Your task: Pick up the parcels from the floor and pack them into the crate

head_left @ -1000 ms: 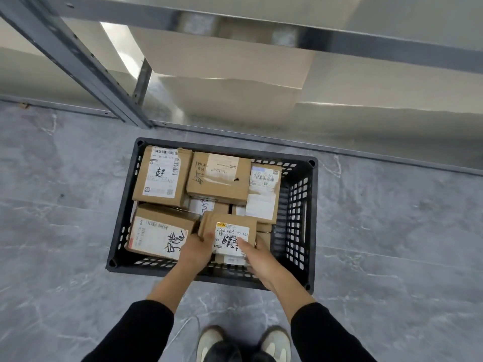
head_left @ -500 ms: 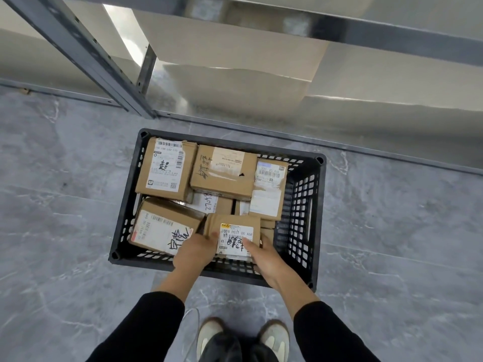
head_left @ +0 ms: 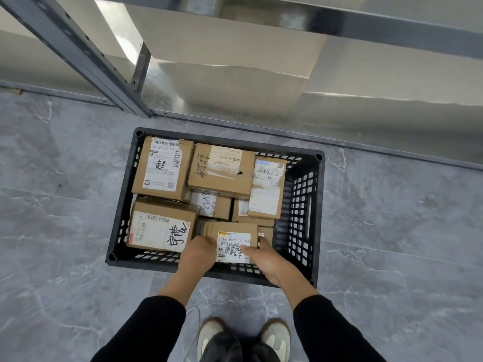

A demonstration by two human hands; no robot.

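A black slatted plastic crate (head_left: 300,210) stands on the grey floor, holding several brown cardboard parcels with white labels. Both my hands grip a small parcel (head_left: 232,239) with a yellow-topped label at the crate's near side, right of centre. My left hand (head_left: 198,253) clasps its left edge, my right hand (head_left: 266,257) its right edge with the thumb on the label. A larger parcel (head_left: 162,226) lies just to its left, and others (head_left: 222,171) fill the far half.
Grey metal shelving (head_left: 86,56) with a slanted upright rises behind the crate, its bottom rail close to the crate's far rim. Marbled grey floor tiles (head_left: 392,231) spread left and right. My two shoes (head_left: 245,338) stand just before the crate.
The small parcel and both hands have stayed at the crate's near side, sinking slightly among the others. The head view has shifted a little, so the crate appears further right.
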